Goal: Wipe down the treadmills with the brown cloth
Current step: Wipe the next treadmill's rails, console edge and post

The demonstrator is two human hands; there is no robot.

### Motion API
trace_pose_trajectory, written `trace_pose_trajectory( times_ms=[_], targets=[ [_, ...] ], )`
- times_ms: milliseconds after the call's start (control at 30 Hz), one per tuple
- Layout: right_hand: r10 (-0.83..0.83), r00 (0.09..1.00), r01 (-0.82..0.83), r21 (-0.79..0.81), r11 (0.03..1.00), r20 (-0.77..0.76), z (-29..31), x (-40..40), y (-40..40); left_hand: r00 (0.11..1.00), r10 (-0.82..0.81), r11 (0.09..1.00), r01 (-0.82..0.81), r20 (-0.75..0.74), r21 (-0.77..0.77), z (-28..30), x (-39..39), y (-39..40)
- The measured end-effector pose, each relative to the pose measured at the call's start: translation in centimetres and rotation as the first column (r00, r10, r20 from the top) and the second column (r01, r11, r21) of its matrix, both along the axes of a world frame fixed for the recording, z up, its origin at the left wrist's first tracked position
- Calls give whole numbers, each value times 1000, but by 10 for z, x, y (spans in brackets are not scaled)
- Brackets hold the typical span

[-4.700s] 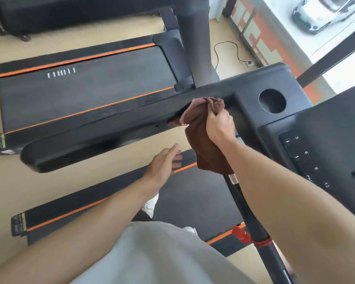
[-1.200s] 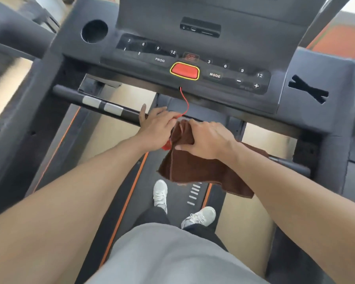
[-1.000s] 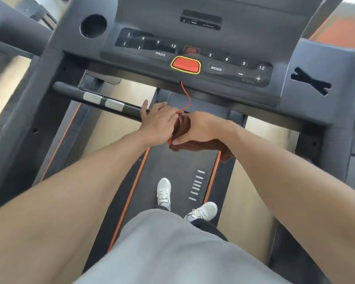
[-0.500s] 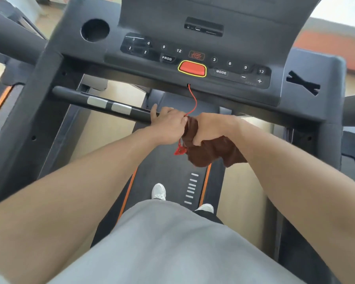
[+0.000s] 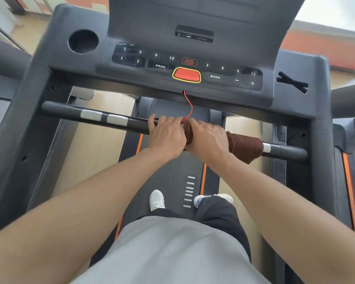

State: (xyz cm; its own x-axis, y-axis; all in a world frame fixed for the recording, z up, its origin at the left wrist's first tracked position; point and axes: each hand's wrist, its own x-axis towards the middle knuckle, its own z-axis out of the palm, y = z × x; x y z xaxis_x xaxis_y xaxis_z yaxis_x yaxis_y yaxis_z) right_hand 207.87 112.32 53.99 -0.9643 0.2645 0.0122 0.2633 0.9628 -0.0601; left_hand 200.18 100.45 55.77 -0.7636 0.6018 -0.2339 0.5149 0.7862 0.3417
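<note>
Two bare forearms reach forward from the bottom corners and meet at the crossbar (image 5: 131,125), the dark horizontal handle that runs below the console (image 5: 184,64) of the treadmill (image 5: 37,111). The left hand (image 5: 166,136) sits palm down on top of the crossbar near its middle, fingers curled over the far side and gripping the bar itself. The right hand (image 5: 208,138) lies just beside it, touching it, wrist angled back toward the person's right; its fingers are curled around the brown cloth (image 5: 244,145), clamping it against the crossbar.

The brown cloth is wrapped around the crossbar, showing between the two hands and again as a thick sleeve to the right of the right hand, ending just before a silver band near the crossbar's right end. Two silver sensor pads (image 5: 104,117) sit on the crossbar to the left of the left hand.

Above the crossbar's left end, the round cup holder (image 5: 83,41) in the console looks dark inside; its contents cannot be made out. A red cord (image 5: 190,107) hangs from under the red button (image 5: 186,74) down to the crossbar, where it disappears between the hands. Below the crossbar, white shoes (image 5: 157,199) stand on the belt (image 5: 172,177).
</note>
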Motion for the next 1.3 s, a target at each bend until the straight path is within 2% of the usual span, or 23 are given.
trace_pose_trajectory(
  times_ms=[133, 200, 233, 300, 333, 367, 400, 467, 567, 633, 733, 833, 967, 1033, 1100, 1133, 1200, 1300],
  targets=[
    [40, 984, -27, -80, 996, 175, 17, 7, 25, 993, 71, 996, -66, -90, 56, -5, 5, 4],
    [11, 939, 29, -112, 993, 343, 30, 23, 61, 989, 86, 993, -76, -118, 86, -8, 5, 4],
    [-10, 884, 86, -141, 986, 468, 38, 35, 84, 990, 84, 993, -73, -117, 93, -10, 5, 3],
    [-62, 697, 314, -227, 922, 714, 56, 60, 131, 991, 70, 994, -60, -113, 94, -13, 5, 1],
    [-63, 605, 408, -241, 880, 794, 65, 70, 148, 992, 64, 995, -55, -108, 87, -14, 4, 2],
    [-58, 569, 425, -232, 875, 821, 69, 77, 159, 993, 62, 995, -54, -101, 78, -14, 4, 2],
    [-35, 581, 370, -226, 901, 813, 71, 79, 162, 993, 65, 996, -58, -95, 73, -13, 4, 3],
    [-10, 683, 240, -211, 947, 730, 68, 65, 138, 994, 67, 995, -61, -85, 76, -13, 5, 4],
    [95, 894, 51, -311, 949, 439, 49, 20, 66, 992, 67, 995, -59, -102, 83, -13, 6, 3],
    [132, 936, -37, -284, 958, 326, 39, -6, 28, 992, 85, 993, -77, -96, 84, -12, 6, 3],
    [136, 944, -66, -232, 970, 300, 38, -8, 25, 992, 102, 991, -95, -71, 90, -9, 6, 5],
    [107, 904, -22, -204, 979, 413, 45, 22, 68, 995, 93, 991, -89, -37, 95, -7, 5, 2],
    [84, 699, 252, -355, 900, 710, 62, 41, 122, 997, 76, 989, -79, 27, 126, -6, -2, -2],
    [144, 703, 253, -435, 864, 696, 65, 31, 116, 996, 79, 987, -85, 44, 134, -7, -4, -2],
    [175, 816, 149, -493, 857, 550, 58, 15, 85, 995, 85, 986, -91, 51, 137, -8, -4, -1],
    [164, 879, 63, -450, 891, 448, 52, 6, 62, 996, 81, 987, -87, 47, 136, -7, -4, -1],
    [130, 967, -76, -238, 968, 220, 35, -6, 18, 997, 68, 988, -73, 36, 134, -4, -4, -1],
    [128, 991, -129, -31, 991, -23, 4, -8, -10, 998, 63, 990, -66, 30, 125, 1, -2, -2]
  ],
)
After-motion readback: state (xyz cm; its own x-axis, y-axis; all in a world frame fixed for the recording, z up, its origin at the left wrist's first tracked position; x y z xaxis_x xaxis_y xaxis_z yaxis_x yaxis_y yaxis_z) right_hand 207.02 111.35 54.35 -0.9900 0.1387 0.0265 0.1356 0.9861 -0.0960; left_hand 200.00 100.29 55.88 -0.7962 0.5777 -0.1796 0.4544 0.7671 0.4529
